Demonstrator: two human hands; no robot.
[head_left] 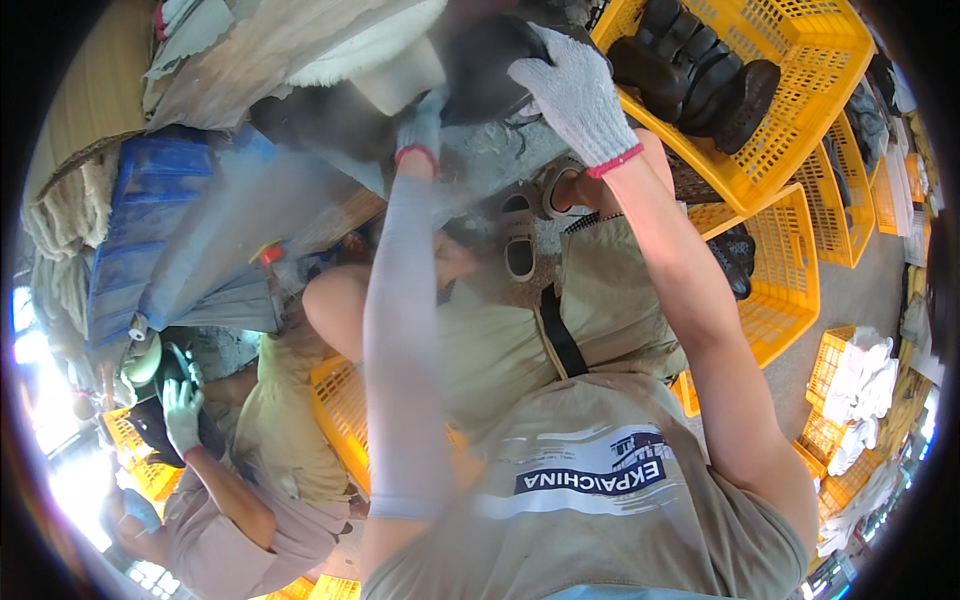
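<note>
In its white knit glove with a red cuff, my right hand [580, 100] closes over the far right end of a black shoe [490, 75], thumb held apart. Gloved in pale grey with a red cuff, my left hand [424, 122] is at the shoe's near left side. Its fingers are blurred and partly hidden, but look closed on the shoe's edge. Directly beyond the left hand is a pale tan, rounded block-like piece [398, 80]. Whether it touches the shoe I cannot tell. Dusty haze hangs around both hands.
A yellow basket [810, 60] of black shoes [690, 75] stands right of my right hand. More yellow baskets [790, 270] lie behind it. Pale cloth [360, 40] hangs at far left, above a blue panel [150, 215]. Lower left, another person's gloved hand [182, 415] holds a dark piece.
</note>
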